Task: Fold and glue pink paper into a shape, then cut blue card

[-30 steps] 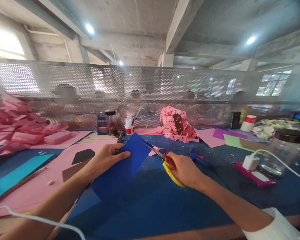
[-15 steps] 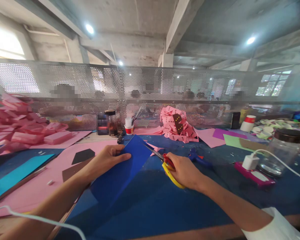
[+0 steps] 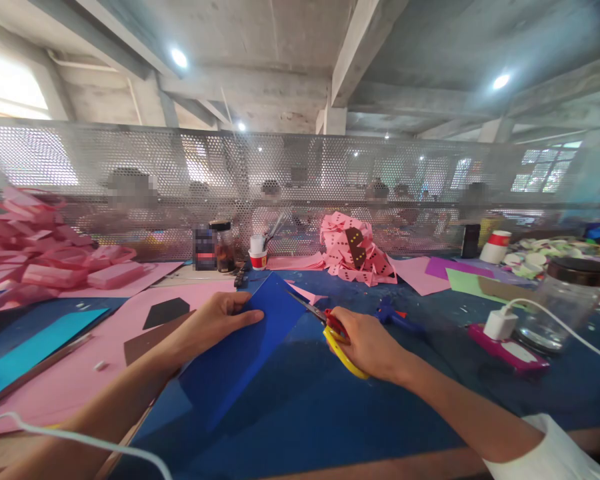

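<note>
My left hand [image 3: 227,321] is closed on the left edge of a blue sheet of paper [image 3: 267,333], thumb on top, fingers partly hidden behind it. The sheet is held tilted above the dark blue table mat [image 3: 330,413]. In my right hand [image 3: 370,340] are scissors [image 3: 341,350] with red and yellow handles. Their blades point up and left, lying at the sheet's upper right edge. Just behind the blades lies a small pink paper piece [image 3: 307,293]. A blue glue gun [image 3: 397,316] rests on the mat beyond my right hand.
Pink paper strips [image 3: 55,257] are heaped at the left. Dotted pink pieces [image 3: 337,250] stand in a pile at the back. To the right are a clear jar [image 3: 555,313] and a magenta power strip [image 3: 510,350] with a white plug. A perforated screen [image 3: 295,160] borders the table, with people behind it.
The blue sheet has shifted very slightly, and the scissors' blades look a little more closed at its edge. Both hands stay in nearly the same place.
</note>
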### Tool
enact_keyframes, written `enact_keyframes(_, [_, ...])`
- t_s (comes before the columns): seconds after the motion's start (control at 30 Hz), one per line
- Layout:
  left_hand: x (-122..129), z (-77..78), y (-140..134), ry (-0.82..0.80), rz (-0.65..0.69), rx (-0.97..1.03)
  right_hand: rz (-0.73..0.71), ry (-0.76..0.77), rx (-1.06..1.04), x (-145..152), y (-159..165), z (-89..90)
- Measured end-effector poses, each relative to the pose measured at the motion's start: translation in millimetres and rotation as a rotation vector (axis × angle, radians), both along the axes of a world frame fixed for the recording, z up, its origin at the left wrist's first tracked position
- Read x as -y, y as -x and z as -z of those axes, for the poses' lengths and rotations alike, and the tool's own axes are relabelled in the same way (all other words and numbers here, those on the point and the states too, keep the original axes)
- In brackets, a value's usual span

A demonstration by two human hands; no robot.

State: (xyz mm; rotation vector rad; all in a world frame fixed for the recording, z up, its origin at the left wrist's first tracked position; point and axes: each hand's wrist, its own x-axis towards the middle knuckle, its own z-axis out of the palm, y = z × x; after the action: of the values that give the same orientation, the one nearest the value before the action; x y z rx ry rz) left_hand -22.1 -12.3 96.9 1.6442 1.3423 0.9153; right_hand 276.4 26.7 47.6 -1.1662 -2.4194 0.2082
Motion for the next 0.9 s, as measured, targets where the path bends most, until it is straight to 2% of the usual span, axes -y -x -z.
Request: enact_keyframes(0.9, [1.2, -1.1, -1.7, 0.027, -0.002, 0.040, 0.042, 0.045, 0.018, 3.1, 3.0, 0.8])
